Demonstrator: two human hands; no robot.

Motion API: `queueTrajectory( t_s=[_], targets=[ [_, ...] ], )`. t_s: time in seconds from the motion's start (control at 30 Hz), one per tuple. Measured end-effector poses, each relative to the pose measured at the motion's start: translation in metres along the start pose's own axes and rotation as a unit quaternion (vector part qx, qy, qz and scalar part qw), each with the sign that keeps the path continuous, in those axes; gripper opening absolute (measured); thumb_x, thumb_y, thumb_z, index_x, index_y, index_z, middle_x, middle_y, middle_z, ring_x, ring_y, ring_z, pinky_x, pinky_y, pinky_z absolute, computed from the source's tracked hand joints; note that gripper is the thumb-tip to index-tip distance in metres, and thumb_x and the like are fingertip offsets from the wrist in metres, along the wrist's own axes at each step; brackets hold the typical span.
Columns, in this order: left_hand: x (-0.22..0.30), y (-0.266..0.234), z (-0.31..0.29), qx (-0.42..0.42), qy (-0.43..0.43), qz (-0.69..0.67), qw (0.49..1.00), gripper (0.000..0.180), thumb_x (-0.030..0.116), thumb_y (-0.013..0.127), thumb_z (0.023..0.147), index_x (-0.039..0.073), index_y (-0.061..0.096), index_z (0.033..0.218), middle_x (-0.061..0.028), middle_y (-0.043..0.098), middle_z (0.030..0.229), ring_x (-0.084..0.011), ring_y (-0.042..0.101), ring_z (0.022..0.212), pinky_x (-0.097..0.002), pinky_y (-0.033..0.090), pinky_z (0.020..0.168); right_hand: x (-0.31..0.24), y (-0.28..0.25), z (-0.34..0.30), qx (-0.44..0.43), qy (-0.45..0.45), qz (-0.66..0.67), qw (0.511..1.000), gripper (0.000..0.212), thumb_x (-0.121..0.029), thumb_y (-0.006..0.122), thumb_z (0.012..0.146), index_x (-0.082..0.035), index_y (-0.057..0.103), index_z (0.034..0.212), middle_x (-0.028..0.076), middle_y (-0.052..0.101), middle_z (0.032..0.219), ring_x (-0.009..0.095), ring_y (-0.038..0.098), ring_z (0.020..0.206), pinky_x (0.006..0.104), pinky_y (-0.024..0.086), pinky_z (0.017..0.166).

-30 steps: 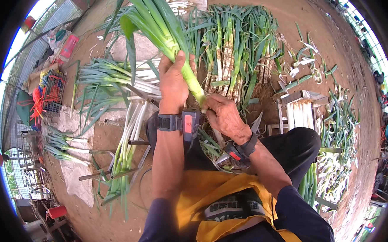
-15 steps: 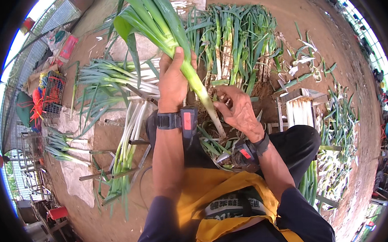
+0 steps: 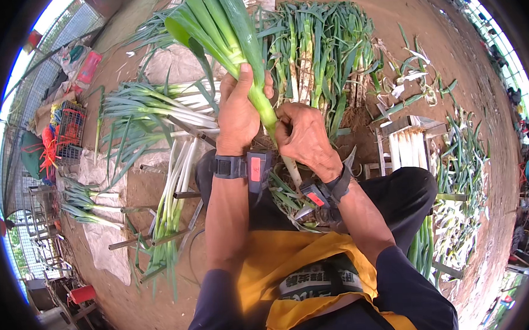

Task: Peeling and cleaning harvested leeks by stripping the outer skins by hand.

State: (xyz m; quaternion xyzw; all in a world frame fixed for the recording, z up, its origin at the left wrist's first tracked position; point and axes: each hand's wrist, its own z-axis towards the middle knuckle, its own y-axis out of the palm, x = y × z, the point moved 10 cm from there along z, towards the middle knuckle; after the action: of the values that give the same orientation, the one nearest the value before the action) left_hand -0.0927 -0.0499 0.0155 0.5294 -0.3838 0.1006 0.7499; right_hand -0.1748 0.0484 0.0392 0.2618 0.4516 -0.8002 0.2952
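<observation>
My left hand (image 3: 240, 110) is closed around a large green leek (image 3: 262, 108), just below where its leaves fan out. The leek slants, leaves up and to the left, pale root end down near my lap. My right hand (image 3: 307, 138) pinches the stalk lower down, thumb and curled fingers against it; whether a strip of outer leaf is between them I cannot make out. Straight ahead stands a dense bundle of untrimmed leeks (image 3: 324, 56). To the left lie cleaned leeks with white stalks (image 3: 179, 110), and more rest across a metal rack (image 3: 174, 198).
A wooden crate (image 3: 409, 125) holding white stalks stands at the right, beside a heap of stripped leaves (image 3: 463, 186). Loose peelings (image 3: 420, 90) lie on the dirt floor at the far right. A pale sheet (image 3: 106, 248) with a few leeks is at the left, near a wire basket (image 3: 71, 129).
My right hand has moved up and left onto the leek's stalk, its fingers closing there. My left hand keeps its hold, and the leek has barely shifted.
</observation>
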Motion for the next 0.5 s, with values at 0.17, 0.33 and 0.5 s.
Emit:
queueTrajectory(
  t_s=[0.17,0.33,0.5],
  targets=[
    [-0.003,0.007,0.001,-0.021,-0.017,-0.013,1.000,0.037,0.033,0.055,0.100,0.000,0.057,0.117,-0.0107,0.059,0.090,-0.0191,0.052,0.075,-0.0320,0.045,0.068,0.019,0.003,0.004,0.003,-0.005,0.002,1.000,0.008,0.002,0.059,0.065,0.003,0.059,0.072,0.020,0.059,0.067,0.037,0.059,0.062,0.0401,0.049,0.060],
    [-0.007,0.016,-0.004,-0.062,-0.046,-0.009,0.997,0.041,0.036,0.053,0.100,-0.001,0.055,0.118,-0.0104,0.058,0.088,-0.0189,0.051,0.074,-0.0321,0.044,0.069,0.045,0.008,-0.009,-0.057,0.101,0.119,0.986,0.014,-0.001,0.057,0.070,0.003,0.065,0.081,0.017,0.062,0.069,0.026,0.060,0.061,0.0335,0.049,0.062],
    [-0.014,0.026,-0.002,-0.080,-0.068,-0.022,0.994,0.047,0.040,0.054,0.099,-0.002,0.054,0.120,-0.0091,0.056,0.084,-0.0179,0.050,0.072,-0.0315,0.043,0.069,0.085,0.024,-0.031,-0.093,0.273,0.275,0.917,0.018,-0.010,0.057,0.082,0.002,0.067,0.090,0.007,0.066,0.083,0.013,0.059,0.077,0.0260,0.047,0.071]
  ],
)
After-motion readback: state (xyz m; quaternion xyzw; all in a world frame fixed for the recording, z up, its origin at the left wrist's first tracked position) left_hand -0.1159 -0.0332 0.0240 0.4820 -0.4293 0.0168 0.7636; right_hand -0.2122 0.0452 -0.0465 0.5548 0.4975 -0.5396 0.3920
